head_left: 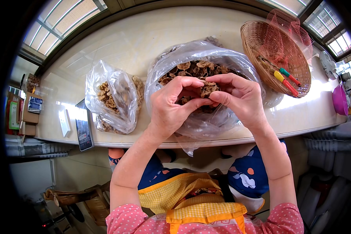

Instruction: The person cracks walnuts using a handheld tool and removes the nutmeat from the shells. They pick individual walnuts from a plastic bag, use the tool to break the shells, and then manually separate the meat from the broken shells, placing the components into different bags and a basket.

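Over the large clear plastic bag (201, 128), both my hands pinch one wrinkled brown walnut piece (209, 89). My left hand (171, 103) grips its left side between thumb and fingertips. On the opposite side, the thumb and fingers of my right hand (240, 97) close on it. Below and behind the hands, the bag's open mouth shows many dark brown, curled, broken pieces (199, 69); they look like walnut pieces or shells. To the left stands a smaller clear bag (123, 87) with lighter walnut kernels (106, 96) in it.
A wicker basket (257, 37) with red netting (280, 35) and tools with red, yellow and green handles (286, 82) sits at the right. A phone (83, 126) and a white box (64, 123) lie left on the pale table (117, 37). A purple bowl (339, 99) is far right.
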A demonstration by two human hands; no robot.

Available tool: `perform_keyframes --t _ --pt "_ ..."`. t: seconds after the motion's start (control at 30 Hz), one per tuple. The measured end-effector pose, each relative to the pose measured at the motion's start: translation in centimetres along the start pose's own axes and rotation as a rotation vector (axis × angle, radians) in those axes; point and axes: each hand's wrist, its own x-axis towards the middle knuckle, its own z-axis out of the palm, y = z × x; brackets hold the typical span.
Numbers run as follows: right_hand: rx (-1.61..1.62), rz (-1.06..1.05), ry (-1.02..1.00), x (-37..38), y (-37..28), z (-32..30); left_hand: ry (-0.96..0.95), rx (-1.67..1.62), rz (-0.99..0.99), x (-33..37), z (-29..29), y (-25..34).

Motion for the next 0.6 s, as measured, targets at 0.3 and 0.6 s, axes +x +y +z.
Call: perform_keyframes --t 0.3,0.6 --pt "-0.056 0.039 -0.035 0.21 -0.64 -0.57 -0.076 -0.01 0.079 0.41 -0.18 0.39" --pt "0.044 0.018 -0.017 0.25 0.02 -0.38 -0.085 -0.242 -0.15 0.58 -0.17 0.71"
